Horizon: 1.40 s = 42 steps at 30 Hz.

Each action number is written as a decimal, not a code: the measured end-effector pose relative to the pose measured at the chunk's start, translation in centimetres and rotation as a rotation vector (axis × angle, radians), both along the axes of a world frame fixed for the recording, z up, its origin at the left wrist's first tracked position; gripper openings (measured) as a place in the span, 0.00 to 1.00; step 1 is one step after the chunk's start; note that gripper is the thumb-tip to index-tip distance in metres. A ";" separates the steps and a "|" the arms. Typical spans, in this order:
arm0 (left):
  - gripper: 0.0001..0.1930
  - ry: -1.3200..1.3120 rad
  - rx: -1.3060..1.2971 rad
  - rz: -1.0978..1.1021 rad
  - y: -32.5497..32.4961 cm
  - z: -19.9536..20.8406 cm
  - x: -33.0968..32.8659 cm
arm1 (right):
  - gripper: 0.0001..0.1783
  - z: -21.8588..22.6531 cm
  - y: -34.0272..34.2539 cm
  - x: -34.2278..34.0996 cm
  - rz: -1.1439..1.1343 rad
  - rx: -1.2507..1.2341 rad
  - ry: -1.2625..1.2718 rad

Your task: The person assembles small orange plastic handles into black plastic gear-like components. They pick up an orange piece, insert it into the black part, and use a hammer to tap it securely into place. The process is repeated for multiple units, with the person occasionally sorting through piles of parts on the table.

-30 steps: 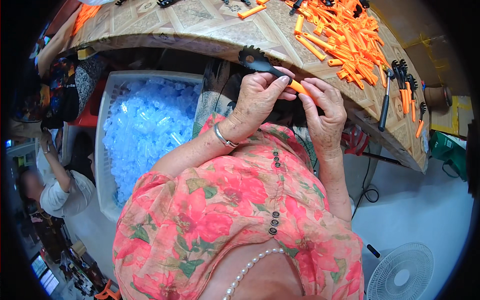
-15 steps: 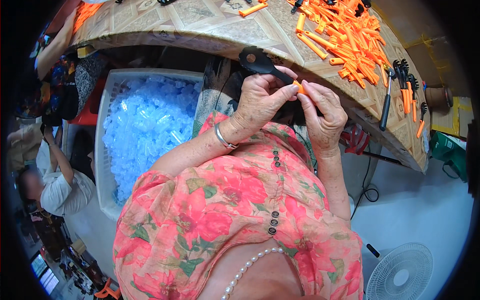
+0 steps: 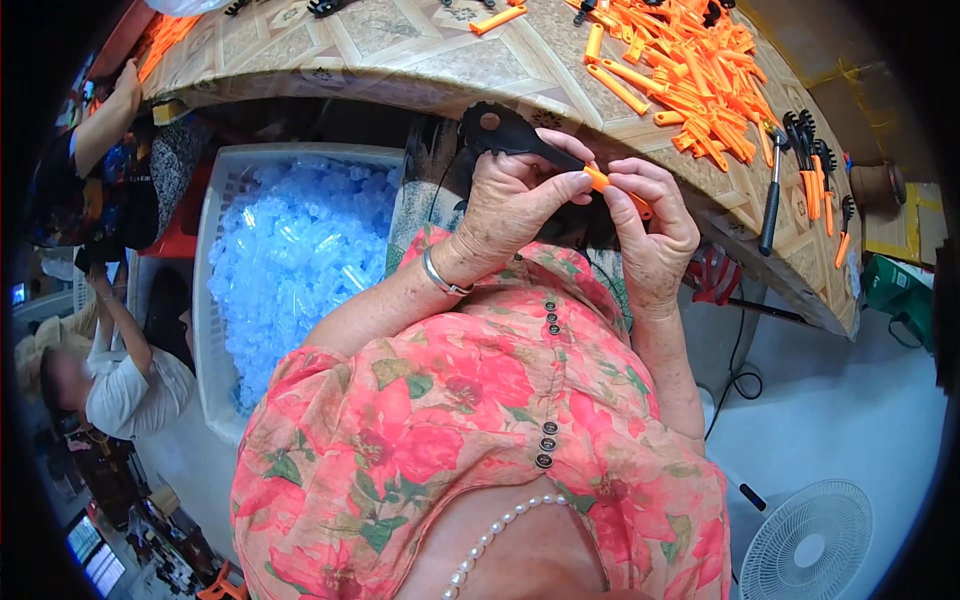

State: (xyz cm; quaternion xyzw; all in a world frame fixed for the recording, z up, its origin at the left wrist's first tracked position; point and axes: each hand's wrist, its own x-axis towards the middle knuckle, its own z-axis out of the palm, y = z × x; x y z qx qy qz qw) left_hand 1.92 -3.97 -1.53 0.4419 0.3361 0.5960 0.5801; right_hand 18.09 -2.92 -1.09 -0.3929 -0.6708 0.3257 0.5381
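In front of my body, just off the table edge, is a black spaghetti server (image 3: 500,130) with a toothed rim and a round hole in its head. My left hand (image 3: 515,200) is closed on its black neck, thumb and fingers pinching near the joint. An orange handle (image 3: 598,180) sits at the end of that neck. Around the handle my right hand (image 3: 655,225) is closed, thumb below and fingers above. The fingers hide part of the handle, so I cannot tell how far the neck sits inside it.
A heap of orange handles (image 3: 700,75) covers the table's right part. Beside it lie a hammer (image 3: 774,195) and several black-headed utensils with orange handles (image 3: 812,190). A white crate (image 3: 203,300) of clear plastic pieces stands left. Two people work at left; a fan (image 3: 808,550) stands lower right.
The server's head has turned to show its toothed rim and shifted slightly left. More of the orange handle shows between my hands. My right fingers have shifted a little along it.
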 end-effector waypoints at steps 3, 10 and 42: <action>0.10 0.018 0.021 0.009 0.1 -0.3 0.0 | 0.07 -0.3 0.0 0.0 0.034 -0.031 0.068; 0.09 0.065 0.132 0.055 0.0 -0.3 0.0 | 0.05 1.9 -0.3 -0.9 0.170 -0.312 0.304; 0.14 0.024 -0.078 -0.092 0.3 -0.2 -0.1 | 0.06 1.7 0.6 1.2 0.072 -0.052 -0.317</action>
